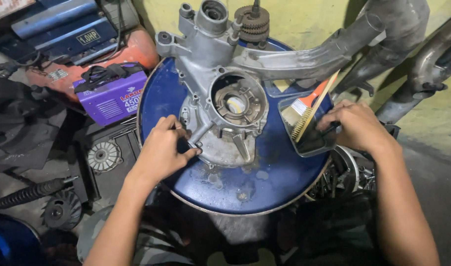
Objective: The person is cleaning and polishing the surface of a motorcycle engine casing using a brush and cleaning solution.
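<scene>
Right hand point(356, 125) in tray point(329, 145) holding brushes point(304, 111).

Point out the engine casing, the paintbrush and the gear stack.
engine casing point(235, 106): head view, rim of its round opening.
paintbrush point(297, 109): head view, pale bristles.
gear stack point(253, 22): head view, toothed edge.

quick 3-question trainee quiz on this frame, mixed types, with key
1. True or false: the engine casing lies on the blue drum top.
2. Which hand reaches into the dark tray? A) the left hand B) the right hand C) neither
3. Fill in: the paintbrush leaning in the tray has an ______ handle.

Key
1. True. The casing rests flat on the round blue top.
2. B. The right hand is at the tray's edge, while the left hand grips a small part at the casing's lower left.
3. Orange.
</scene>
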